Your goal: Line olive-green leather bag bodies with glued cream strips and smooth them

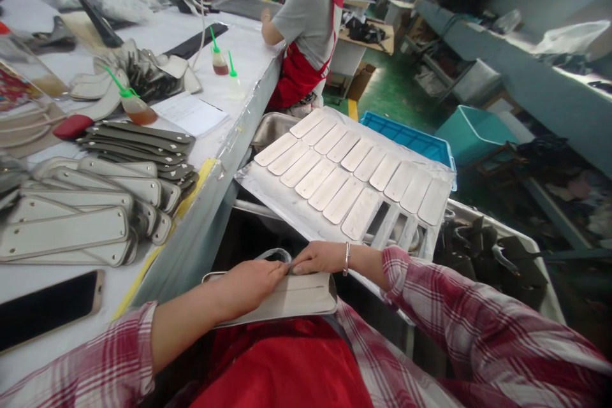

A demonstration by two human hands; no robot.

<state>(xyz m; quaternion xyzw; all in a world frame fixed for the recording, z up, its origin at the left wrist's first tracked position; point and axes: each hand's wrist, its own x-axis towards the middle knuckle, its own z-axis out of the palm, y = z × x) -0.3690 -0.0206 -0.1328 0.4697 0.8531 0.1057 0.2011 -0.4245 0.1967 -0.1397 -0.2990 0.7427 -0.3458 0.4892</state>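
A light grey flat piece [306, 293] with a dark edge lies across my lap, over the red apron. My left hand [255, 284] rests on its top side, fingers close together and pointing right. From the right, my right hand [318, 257] meets it at the piece's far edge, fingers bent and pressed together. The fingertips of both hands nearly touch beside a small clear loop [276, 254]. Whether either hand pinches something there is too small to tell. Beyond my hands, a white board [306, 207] carries rows of pale rounded strips [313, 177].
On the left table [239, 108] are stacked pale straps [71, 223], dark straps [138, 140], green-tipped bottles [138, 109] and a phone [52, 309]. A person in a red apron [299, 73] sits ahead. A blue crate [406, 140] and a bin of dark pieces [497, 261] are right.
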